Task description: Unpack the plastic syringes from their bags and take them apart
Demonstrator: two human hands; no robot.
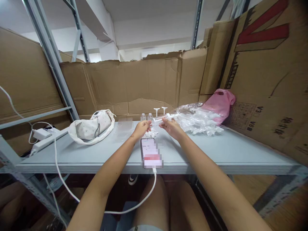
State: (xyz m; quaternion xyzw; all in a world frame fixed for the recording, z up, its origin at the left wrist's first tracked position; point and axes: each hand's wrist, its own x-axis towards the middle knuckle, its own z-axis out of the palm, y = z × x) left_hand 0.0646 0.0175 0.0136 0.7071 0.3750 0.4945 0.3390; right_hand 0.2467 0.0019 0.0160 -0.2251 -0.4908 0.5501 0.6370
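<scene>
Clear plastic syringe (pixel 160 119), light, stiff and likely slippery, sits at twelve o'clock above the counter (pixel 216 150). Left hand (pixel 141 128) and right hand (pixel 170 124) fingers pinch its ends; the ribbed barrel suits gripping.

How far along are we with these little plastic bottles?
Looks done: two small bottles upright at the table's back. In hand: left hand and right hand hold a clear tube between them. Left: the clear bag of plastic parts looks quite full.
</scene>
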